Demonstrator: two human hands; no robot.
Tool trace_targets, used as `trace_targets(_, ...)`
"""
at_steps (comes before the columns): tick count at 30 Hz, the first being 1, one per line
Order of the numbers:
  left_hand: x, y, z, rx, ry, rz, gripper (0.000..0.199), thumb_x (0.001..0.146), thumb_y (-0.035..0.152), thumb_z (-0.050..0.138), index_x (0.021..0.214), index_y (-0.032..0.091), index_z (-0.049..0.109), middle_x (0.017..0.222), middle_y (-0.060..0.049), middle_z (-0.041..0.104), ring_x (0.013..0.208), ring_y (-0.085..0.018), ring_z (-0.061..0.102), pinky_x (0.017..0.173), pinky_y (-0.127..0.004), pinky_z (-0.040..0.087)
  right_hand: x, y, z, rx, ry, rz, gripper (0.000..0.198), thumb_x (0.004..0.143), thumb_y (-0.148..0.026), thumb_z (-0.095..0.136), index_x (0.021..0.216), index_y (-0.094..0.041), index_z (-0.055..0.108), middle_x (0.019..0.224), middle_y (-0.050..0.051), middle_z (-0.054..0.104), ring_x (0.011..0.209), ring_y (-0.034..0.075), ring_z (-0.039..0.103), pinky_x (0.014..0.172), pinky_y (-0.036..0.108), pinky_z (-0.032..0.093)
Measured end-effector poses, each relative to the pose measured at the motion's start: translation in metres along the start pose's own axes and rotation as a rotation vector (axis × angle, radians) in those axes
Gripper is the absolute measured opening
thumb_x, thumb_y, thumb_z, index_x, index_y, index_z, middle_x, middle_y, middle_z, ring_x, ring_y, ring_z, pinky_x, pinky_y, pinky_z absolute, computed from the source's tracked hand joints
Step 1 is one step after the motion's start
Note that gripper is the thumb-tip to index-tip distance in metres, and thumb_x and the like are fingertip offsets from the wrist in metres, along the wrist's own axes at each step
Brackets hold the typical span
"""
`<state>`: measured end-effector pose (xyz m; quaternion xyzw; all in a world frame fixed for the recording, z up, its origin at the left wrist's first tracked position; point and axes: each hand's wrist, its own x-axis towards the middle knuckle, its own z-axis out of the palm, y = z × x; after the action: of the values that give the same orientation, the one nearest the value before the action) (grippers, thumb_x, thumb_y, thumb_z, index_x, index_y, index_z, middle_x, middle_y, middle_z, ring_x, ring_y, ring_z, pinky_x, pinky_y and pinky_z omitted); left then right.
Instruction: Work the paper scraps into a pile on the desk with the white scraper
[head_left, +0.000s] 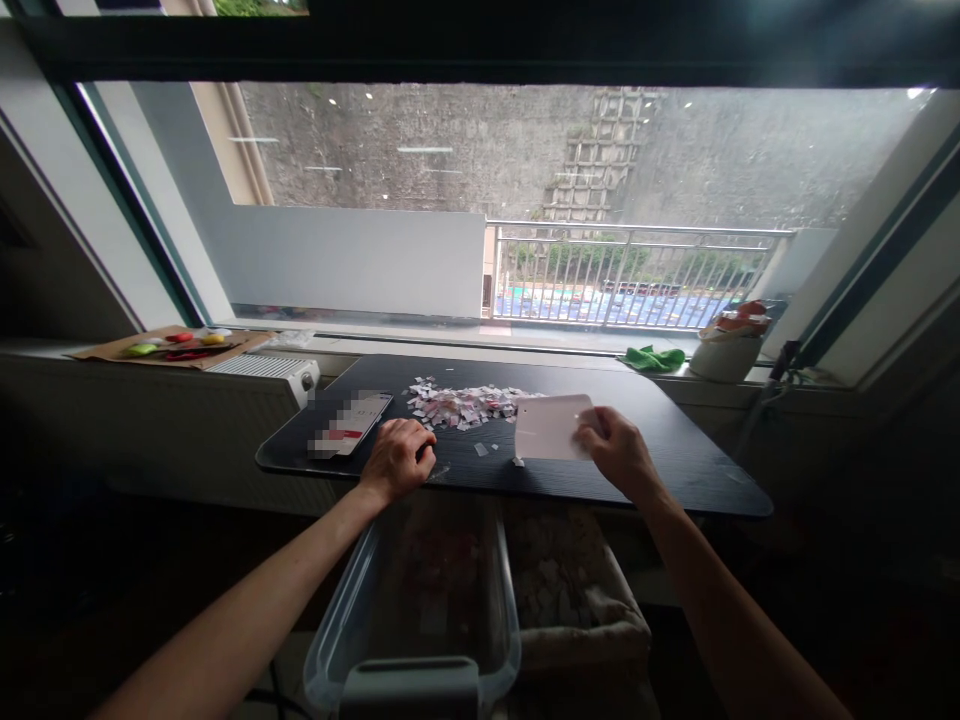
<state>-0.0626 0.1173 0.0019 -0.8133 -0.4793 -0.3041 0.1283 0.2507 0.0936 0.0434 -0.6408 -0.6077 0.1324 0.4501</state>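
Matte black, a wood-grained table [690, 440] is bearing the flaky paper pile [461, 406]; from afar, I'm judging the work unfinished, though scraps [551, 580] are lying in a cloth-lined bin [570, 638] below the pile. At the pile's right end, the right hand [616, 447] is pinching a smooth card [551, 428]; near the pile's left, the left hand [397, 458] is curling, its grip unclear.

Pale, plain rectangular card [551, 428], rounded corners, its right end pinched in my right hand [616, 452], broad face toward me. Paper scraps [465, 405], white with reddish bits, heaped loosely left of it on the dark tabletop [675, 455]; strays nearer me.
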Motion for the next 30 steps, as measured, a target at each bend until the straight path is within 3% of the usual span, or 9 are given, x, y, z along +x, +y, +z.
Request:
trace_targets(7,0.0,0.001,-0.001,0.005,-0.008,-0.002,0.014,0.076,0.021,0.046,0.077,0.02,0.06,0.079,-0.003,0.061,0.081,-0.02,0.054,0.086,-0.04,0.038,0.007,0.024,0.005,0.337,-0.045,0.142,0.025,0.064,-0.032,0.056,0.084,-0.017,0.058,0.076,0.005,0.067,0.069,0.018,0.062,0.062,0.03,0.049)
trace_targets(15,0.0,0.0,-0.001,-0.012,0.007,-0.005,0.014,0.074,0.021,0.047,0.077,0.021,0.06,0.079,-0.003,0.061,0.081,-0.02,0.053,0.085,-0.039,0.038,0.008,0.037,-0.001,0.344,-0.212,0.227,0.026,0.058,-0.032,0.058,0.08,-0.019,0.063,0.076,0.0,0.067,0.072,0.017,0.061,0.066,0.029,0.047)
trace_targets(18,0.0,0.0,-0.001,-0.008,0.005,-0.002,0.014,0.075,0.021,0.046,0.077,0.021,0.06,0.078,-0.003,0.061,0.081,-0.02,0.053,0.085,-0.039,0.038,0.006,0.033,-0.004,0.393,-0.208,0.247,0.029,0.058,-0.033,0.058,0.082,-0.019,0.063,0.077,0.0,0.067,0.072,0.017,0.06,0.066,0.028,0.047)
trace_targets(24,0.0,0.0,-0.001,-0.006,-0.008,-0.005,0.014,0.075,0.021,0.046,0.077,0.02,0.06,0.079,-0.004,0.061,0.082,-0.02,0.053,0.085,-0.04,0.038,0.012,0.027,0.022,0.507,-0.1,0.181,0.03,0.06,-0.034,0.058,0.085,-0.018,0.059,0.079,0.002,0.067,0.072,0.016,0.062,0.067,0.028,0.049)
trace_targets(30,0.0,0.001,-0.001,-0.003,-0.006,-0.01,0.015,0.075,0.021,0.046,0.077,0.021,0.061,0.079,-0.003,0.061,0.081,-0.02,0.053,0.086,-0.04,0.037,0.02,0.019,0.042,0.447,-0.136,0.122,0.03,0.063,-0.032,0.054,0.088,-0.017,0.058,0.079,0.002,0.066,0.071,0.015,0.061,0.066,0.028,0.049)
